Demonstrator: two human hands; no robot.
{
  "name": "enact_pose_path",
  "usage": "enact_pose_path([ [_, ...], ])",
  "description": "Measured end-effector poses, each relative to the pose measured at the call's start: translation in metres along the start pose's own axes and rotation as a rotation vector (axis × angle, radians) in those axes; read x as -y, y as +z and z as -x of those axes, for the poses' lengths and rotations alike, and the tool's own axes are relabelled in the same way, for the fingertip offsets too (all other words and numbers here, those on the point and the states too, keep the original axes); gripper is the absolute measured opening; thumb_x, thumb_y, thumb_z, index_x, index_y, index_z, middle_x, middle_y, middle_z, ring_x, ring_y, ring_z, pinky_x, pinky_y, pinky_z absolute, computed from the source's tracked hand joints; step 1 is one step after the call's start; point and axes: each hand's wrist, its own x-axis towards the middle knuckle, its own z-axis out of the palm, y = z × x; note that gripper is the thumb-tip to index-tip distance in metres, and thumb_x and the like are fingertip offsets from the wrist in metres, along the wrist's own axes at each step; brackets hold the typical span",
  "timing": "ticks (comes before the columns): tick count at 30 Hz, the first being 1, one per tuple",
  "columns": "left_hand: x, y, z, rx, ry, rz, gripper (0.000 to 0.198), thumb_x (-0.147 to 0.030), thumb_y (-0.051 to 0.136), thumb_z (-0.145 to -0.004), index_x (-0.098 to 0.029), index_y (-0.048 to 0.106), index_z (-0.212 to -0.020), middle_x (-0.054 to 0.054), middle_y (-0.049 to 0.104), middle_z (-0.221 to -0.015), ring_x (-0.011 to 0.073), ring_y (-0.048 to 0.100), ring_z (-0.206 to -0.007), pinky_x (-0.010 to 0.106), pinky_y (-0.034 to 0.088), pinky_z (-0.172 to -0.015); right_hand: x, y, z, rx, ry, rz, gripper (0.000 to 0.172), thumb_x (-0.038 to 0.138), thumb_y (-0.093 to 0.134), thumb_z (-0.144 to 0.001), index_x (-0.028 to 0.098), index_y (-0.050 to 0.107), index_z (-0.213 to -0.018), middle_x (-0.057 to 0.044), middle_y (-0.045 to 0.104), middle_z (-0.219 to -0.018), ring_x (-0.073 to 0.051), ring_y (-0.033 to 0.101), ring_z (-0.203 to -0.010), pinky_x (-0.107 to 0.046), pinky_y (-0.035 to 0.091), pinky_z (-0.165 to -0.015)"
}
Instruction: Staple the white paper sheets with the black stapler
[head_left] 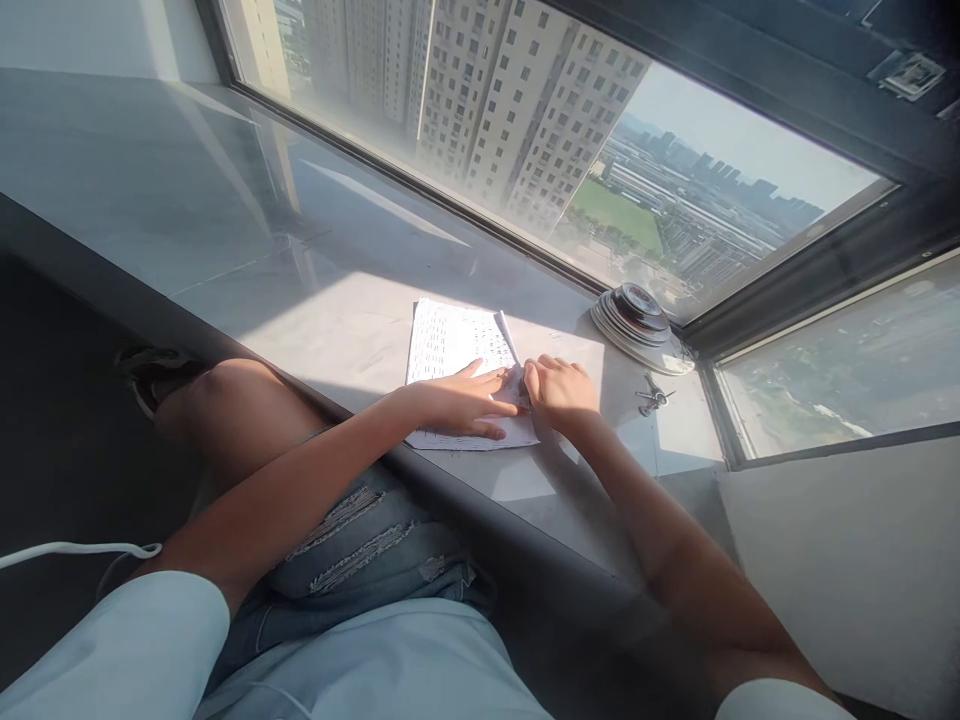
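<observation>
A pad of white paper (450, 335) with rows of handwritten marks lies on the sunlit ledge. My left hand (469, 400) rests flat across its lower half, fingers spread and pointing right. At the pad's right edge, my right hand (559, 390) is closed, with thumb and fingers bent together. A narrow curled strip of the page's edge (508, 335) rises along that side and runs down to my right fingers, which appear to pinch it. A small dark patch shows between the two hands; whether it is an object or shadow is unclear.
A stack of round plates or lids (637, 325) stands in the window corner, with a small metallic object (654, 397) near it. The window (525, 110) borders the ledge (360, 330). My bent knee (232, 400) is against the ledge's front edge. A white cable (82, 548) hangs at the left.
</observation>
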Motion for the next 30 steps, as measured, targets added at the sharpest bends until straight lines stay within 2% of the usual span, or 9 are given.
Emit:
enact_pose_path([
  [6, 0.004, 0.001, -0.002, 0.027, -0.010, -0.013, 0.052, -0.056, 0.061, -0.102, -0.041, 0.066, -0.151, -0.002, 0.039, -0.178, 0.0264, 0.019, -0.170, 0.050, 0.009, -0.139, 0.015, -0.004, 0.002, 0.011, 0.070, 0.061, 0.043, 0.029, 0.032, -0.115, 0.016, 0.072, -0.110, -0.015, 0.073, -0.112, -0.029, 0.063, -0.100, -0.039, 0.033, -0.085],
  [11, 0.003, -0.002, 0.000, 0.044, 0.040, -0.081, 0.047, -0.057, 0.054, -0.106, -0.034, 0.071, -0.144, 0.004, 0.037, -0.179, 0.0280, 0.017, -0.171, 0.053, 0.008, -0.138, 0.017, 0.001, 0.001, -0.027, 0.029, 0.066, 0.043, 0.029, 0.033, -0.113, 0.013, 0.073, -0.111, -0.018, 0.073, -0.111, -0.031, 0.063, -0.099, -0.040, 0.035, -0.086],
  [14, 0.001, -0.004, 0.002, 0.066, 0.036, -0.103, 0.049, -0.059, 0.052, -0.107, -0.032, 0.070, -0.144, 0.006, 0.037, -0.179, 0.0308, 0.016, -0.171, 0.054, 0.008, -0.138, 0.003, 0.012, 0.001, -0.126, -0.048, -0.067, 0.044, 0.028, 0.033, -0.112, 0.015, 0.073, -0.101, -0.016, 0.073, -0.104, -0.028, 0.063, -0.094, -0.038, 0.038, -0.083],
  [19, 0.000, -0.007, 0.006, 0.127, -0.029, -0.059, 0.060, -0.060, 0.046, -0.110, -0.040, 0.048, -0.166, 0.003, 0.028, -0.182, 0.0323, 0.007, -0.172, 0.059, 0.002, -0.138, -0.027, 0.028, -0.001, -0.272, -0.035, -0.395, 0.057, 0.035, 0.020, -0.113, 0.020, 0.065, -0.083, -0.012, 0.069, -0.083, -0.023, 0.058, -0.074, -0.035, 0.038, -0.071],
  [22, 0.000, -0.007, 0.007, 0.143, -0.031, -0.042, 0.062, -0.060, 0.044, -0.110, -0.042, 0.042, -0.169, 0.001, 0.023, -0.184, 0.0317, 0.002, -0.172, 0.059, -0.001, -0.138, -0.034, 0.033, -0.005, -0.288, 0.072, -0.423, 0.060, 0.044, 0.020, -0.113, 0.021, 0.059, -0.074, -0.013, 0.066, -0.075, -0.024, 0.056, -0.070, -0.035, 0.035, -0.068],
  [25, 0.001, -0.006, 0.007, 0.137, -0.044, -0.076, 0.070, -0.060, 0.043, -0.110, -0.030, 0.036, -0.173, 0.006, 0.022, -0.183, 0.0312, 0.005, -0.172, 0.056, -0.001, -0.139, -0.042, 0.033, -0.007, -0.296, 0.176, -0.437, 0.064, 0.053, 0.018, -0.112, 0.023, 0.053, -0.068, -0.012, 0.061, -0.069, -0.024, 0.055, -0.068, -0.035, 0.036, -0.067],
  [27, 0.000, -0.006, 0.008, 0.120, -0.067, -0.106, 0.075, -0.060, 0.042, -0.110, -0.021, 0.035, -0.174, 0.010, 0.022, -0.183, 0.0302, 0.008, -0.172, 0.052, 0.000, -0.139, -0.054, 0.028, -0.004, -0.249, 0.078, -0.529, 0.064, 0.060, 0.020, -0.112, 0.022, 0.056, -0.075, -0.009, 0.063, -0.072, -0.023, 0.057, -0.070, -0.035, 0.041, -0.070],
  [30, -0.001, -0.004, 0.008, 0.112, -0.092, -0.120, 0.075, -0.058, 0.043, -0.109, -0.019, 0.035, -0.173, 0.010, 0.020, -0.183, 0.0275, 0.009, -0.172, 0.048, -0.001, -0.140, -0.076, 0.016, 0.004, -0.115, -0.177, -0.725, 0.056, 0.069, 0.039, -0.107, 0.020, 0.066, -0.104, -0.010, 0.074, -0.097, -0.024, 0.067, -0.086, -0.036, 0.050, -0.081],
])
